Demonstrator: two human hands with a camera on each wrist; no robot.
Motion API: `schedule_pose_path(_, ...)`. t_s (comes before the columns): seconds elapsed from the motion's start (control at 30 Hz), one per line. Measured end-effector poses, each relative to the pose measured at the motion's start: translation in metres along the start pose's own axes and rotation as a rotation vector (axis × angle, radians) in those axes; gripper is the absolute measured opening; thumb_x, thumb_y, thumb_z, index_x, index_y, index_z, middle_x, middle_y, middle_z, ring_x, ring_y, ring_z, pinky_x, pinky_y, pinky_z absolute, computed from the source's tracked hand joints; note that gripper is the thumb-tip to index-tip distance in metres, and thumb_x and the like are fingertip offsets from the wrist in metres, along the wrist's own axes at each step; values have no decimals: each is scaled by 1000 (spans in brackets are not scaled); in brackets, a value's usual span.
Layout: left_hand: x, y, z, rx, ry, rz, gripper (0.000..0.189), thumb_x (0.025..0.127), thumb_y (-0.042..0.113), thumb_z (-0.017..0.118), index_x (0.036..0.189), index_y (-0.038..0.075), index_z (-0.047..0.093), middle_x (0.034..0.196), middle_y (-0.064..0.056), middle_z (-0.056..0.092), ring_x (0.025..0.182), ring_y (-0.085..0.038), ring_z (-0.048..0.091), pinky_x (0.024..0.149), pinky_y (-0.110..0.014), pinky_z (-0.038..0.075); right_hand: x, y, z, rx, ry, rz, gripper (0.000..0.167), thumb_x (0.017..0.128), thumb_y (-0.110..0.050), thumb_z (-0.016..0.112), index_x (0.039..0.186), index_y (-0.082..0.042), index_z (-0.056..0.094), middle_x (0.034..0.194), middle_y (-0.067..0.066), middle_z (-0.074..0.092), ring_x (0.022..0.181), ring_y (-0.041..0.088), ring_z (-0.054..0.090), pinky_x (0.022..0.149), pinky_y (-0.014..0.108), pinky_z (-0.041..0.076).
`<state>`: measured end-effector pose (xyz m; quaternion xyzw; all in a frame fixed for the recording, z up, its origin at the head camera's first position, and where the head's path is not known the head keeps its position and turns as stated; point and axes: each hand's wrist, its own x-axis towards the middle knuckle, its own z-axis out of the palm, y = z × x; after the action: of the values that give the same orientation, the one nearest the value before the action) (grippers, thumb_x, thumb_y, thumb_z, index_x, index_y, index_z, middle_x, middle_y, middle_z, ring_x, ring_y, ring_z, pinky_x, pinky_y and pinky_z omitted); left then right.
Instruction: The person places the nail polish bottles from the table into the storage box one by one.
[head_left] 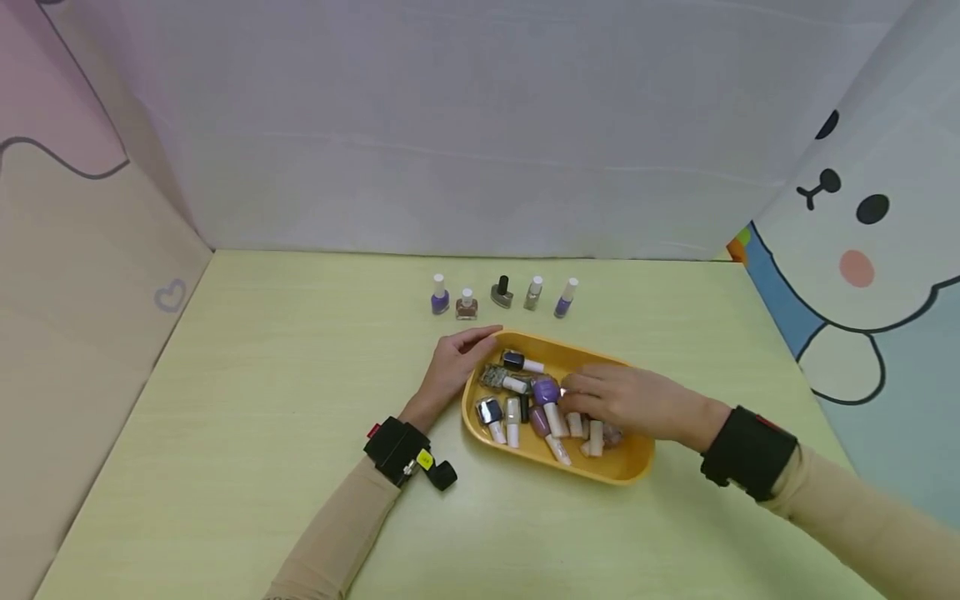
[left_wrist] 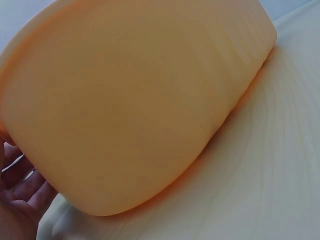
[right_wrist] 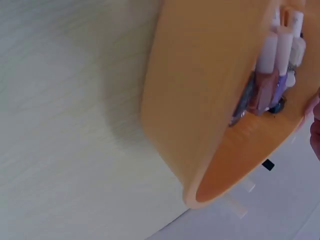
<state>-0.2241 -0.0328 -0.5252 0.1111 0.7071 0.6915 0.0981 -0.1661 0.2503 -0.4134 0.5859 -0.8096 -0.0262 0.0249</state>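
Note:
A yellow oval tray (head_left: 637,467) holds a jumble of nail polish bottles, mostly with pale caps. At its left end my left hand (head_left: 452,364) rests against the rim, fingers extended along the outer wall; the left wrist view shows those fingers (left_wrist: 37,190) beside the tray's side. My right hand (head_left: 626,402) reaches into the tray from the right, fingers bent down among the bottles. Near its fingertips lies a purple nail polish bottle (head_left: 545,390). Whether the fingers pinch a bottle is hidden. In the right wrist view only a bit of that hand (right_wrist: 315,125) shows.
Behind the tray several nail polish bottles stand in a loose row, among them a purple one (head_left: 440,300), a brown one (head_left: 467,308) and a black-capped one (head_left: 502,294). The pale table (head_left: 300,400) meets a white cloth wall (head_left: 480,167) at the back.

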Motion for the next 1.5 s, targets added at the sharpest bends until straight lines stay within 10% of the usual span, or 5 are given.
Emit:
schedule_pose_path(0.47,1,-2,1,5,-9,4,33,105,18,62,134,2,68,133,-15,69,123,-27,65,104,-28,54,15,66,-4,244,480,504,32,88,4,77,119,2,69,114,18,68,102,34,66,86,49,60)
schedule_pose_path(0.83,2,-5,1,4,-18,7,33,104,19,63,133,3,68,134,-15,68,123,-28,65,104,-29,54,16,95,15,674,497,856,48,104,-30,64,139,1,57,131,24,57,120,34,56,110,46,48)
schedule_pose_path(1.07,1,-3,0,3,-22,-12,35,106,18,61,136,1,65,138,-18,65,128,-31,62,109,-33,52,25,102,17,855,329,1089,54,106,-34,59,146,2,50,138,25,56,130,40,52,110,53,47)
schedule_pose_path(1.5,2,-7,2,-1,-13,13,33,105,17,63,133,3,68,134,-14,68,125,-27,64,106,-30,53,40,102,44,1053,309,1208,48,106,-23,61,146,2,52,145,26,53,139,42,48,118,56,39)
